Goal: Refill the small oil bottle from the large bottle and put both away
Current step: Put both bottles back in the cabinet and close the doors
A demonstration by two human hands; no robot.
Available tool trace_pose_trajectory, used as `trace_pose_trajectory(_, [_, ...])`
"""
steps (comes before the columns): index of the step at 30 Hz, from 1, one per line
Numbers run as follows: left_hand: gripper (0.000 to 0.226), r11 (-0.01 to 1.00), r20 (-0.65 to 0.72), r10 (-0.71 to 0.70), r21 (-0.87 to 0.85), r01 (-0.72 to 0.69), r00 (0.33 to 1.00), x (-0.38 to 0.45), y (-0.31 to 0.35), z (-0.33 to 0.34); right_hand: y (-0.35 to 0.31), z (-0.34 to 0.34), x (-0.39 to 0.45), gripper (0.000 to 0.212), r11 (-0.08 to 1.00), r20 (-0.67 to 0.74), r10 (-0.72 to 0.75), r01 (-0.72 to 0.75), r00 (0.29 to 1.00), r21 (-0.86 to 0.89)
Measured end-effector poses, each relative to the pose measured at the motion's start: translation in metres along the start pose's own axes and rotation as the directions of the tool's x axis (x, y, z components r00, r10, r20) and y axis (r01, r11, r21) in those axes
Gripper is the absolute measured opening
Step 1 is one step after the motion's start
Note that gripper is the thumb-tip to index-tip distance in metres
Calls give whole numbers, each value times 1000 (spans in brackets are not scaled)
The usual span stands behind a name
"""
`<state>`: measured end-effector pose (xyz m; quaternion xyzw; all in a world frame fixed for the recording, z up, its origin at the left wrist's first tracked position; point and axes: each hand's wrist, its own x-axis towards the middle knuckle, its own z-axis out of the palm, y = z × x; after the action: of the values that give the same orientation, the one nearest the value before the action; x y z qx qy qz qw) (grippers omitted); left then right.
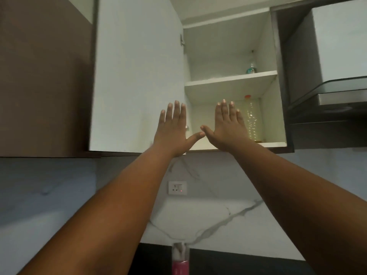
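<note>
Person's body in view: left hand [172,129] and right hand [228,128] plus both forearms. Arms bare to the frame edge, no sleeve visible. Bare fingers [170,112], short unpainted nails. Nothing worn on wrists or fingers.

The cabinet [234,80] stands open, its door [137,76] swung out to the left. It has two levels, split by a white shelf [230,80]. On the shelf, at the back right, stands a small bottle [251,64], clear with a teal label. Below the shelf, on the cabinet floor [274,144], a tall bottle [253,118] with a red cap stands upright at the right, near the side wall; a little yellow oil shows at its bottom. Well below the cabinet, a dark counter [248,262] bears a pink container [180,259], its top clear.
</note>
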<state>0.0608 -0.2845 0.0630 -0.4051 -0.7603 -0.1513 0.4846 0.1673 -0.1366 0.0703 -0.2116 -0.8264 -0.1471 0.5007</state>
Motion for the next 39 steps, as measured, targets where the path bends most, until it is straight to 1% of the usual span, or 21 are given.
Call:
trace_pose_trajectory(3, [101,994,-57,19,110,-12,998,-14,-30,-44,-47,-29,7,79,996,-47,-82,84,996,26])
trace_pose_trajectory(6, [100,969,-122,10,247,21,992,-27,-62,-88,-89,-56,16,76,986,-108,-159,164,981,41])
trace_pose_trajectory(9, [98,912,-183,28,408,50,983,-38,-88,-130,-130,-79,28,74,965,-189,-239,255,953,66])
trace_pose_trajectory(11, [99,884,-208,8,459,91,978,-44,-106,-158,-156,-94,38,73,946,-239,-278,307,931,98])
trace_pose_trajectory(13, [102,877,-220,-51,457,150,974,-50,-121,-181,-178,-107,44,74,933,-266,-301,341,916,117])
trace_pose_trajectory(15, [101,882,-212,-117,427,200,970,-57,-132,-194,-195,-117,46,74,924,-271,-323,365,907,118])
trace_pose_trajectory(17, [93,891,-188,-160,394,224,969,-62,-137,-193,-207,-120,44,70,908,-270,-369,406,889,98])
trace_pose_trajectory(19, [85,904,-153,-199,352,242,968,-69,-139,-182,-213,-118,42,65,887,-263,-432,460,863,53])
trace_pose_trajectory(21, [81,915,-136,-243,298,273,961,-74,-142,-164,-216,-113,42,63,861,-249,-499,508,830,-33])
trace_pose_trajectory(24, [90,922,-123,-314,196,333,942,-79,-149,-142,-218,-107,48,63,827,-231,-561,547,795,-127])
trace_pose_trajectory(26, [98,925,-123,-346,122,360,930,-78,-153,-130,-219,-105,54,63,821,-235,-570,557,787,-124])
trace_pose_trajectory(30, [103,915,-119,-403,-59,399,907,-72,-161,-114,-224,-108,66,64,807,-249,-587,580,770,-110])
trace_pose_trajectory(32, [108,915,-120,-396,-140,379,910,-70,-162,-109,-230,-114,74,65,810,-248,-583,579,774,-97])
trace_pose_trajectory(34, [111,918,-144,-366,-221,330,920,-69,-159,-106,-238,-121,80,65,813,-241,-580,573,778,-107])
trace_pose_trajectory(39, [116,906,-222,-302,-371,206,927,-65,-152,-103,-251,-130,92,69,799,-217,-600,567,770,-199])
